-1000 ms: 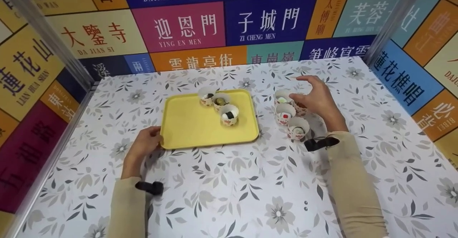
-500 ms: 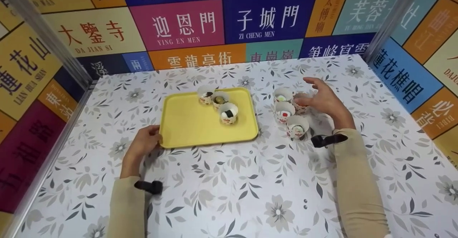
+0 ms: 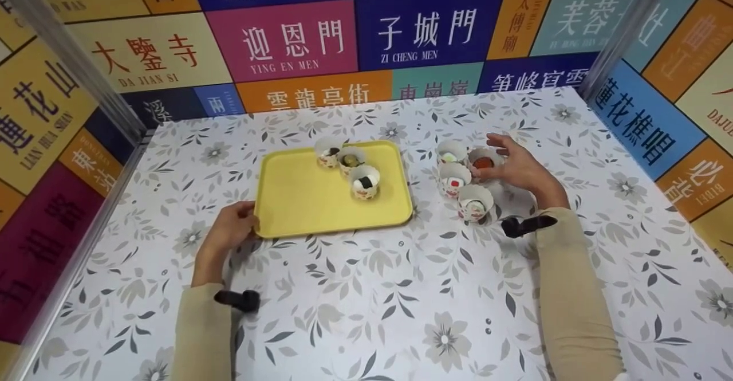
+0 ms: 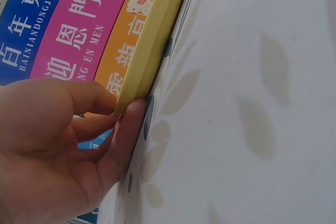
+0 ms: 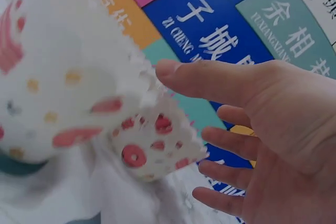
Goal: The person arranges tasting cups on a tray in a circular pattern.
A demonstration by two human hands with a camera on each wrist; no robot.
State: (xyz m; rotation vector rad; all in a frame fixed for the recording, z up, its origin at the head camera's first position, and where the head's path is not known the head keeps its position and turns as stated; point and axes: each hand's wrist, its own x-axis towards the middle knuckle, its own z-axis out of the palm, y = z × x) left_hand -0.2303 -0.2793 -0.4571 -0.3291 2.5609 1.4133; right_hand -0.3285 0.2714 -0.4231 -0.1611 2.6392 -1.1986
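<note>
My left hand point(image 3: 229, 227) pinches the near left corner of a yellow tray point(image 3: 303, 197); in the left wrist view the tray edge point(image 4: 149, 56) sits between thumb and fingers. On the tray's right half stand three printed paper cups with sushi pieces, the nearest a black-banded white one point(image 3: 365, 183). My right hand point(image 3: 521, 166) is spread around the far right cup with an orange-red filling point(image 3: 482, 162). Its thumb is right at a scalloped rim in the right wrist view, and the other fingers point(image 5: 226, 166) are apart from the cup.
Beside that cup stand a cup with pale green and white filling point(image 3: 451, 154), one with a red-topped white piece point(image 3: 455, 180) and a near one with a greenish-white roll point(image 3: 474, 204). The floral tablecloth point(image 3: 343, 312) reaches a sign-covered wall point(image 3: 286, 37) behind.
My right hand has shifted right from over the cup group, then its fingers have come lower around the cup with the orange-red filling. The left hand and the tray have stayed put.
</note>
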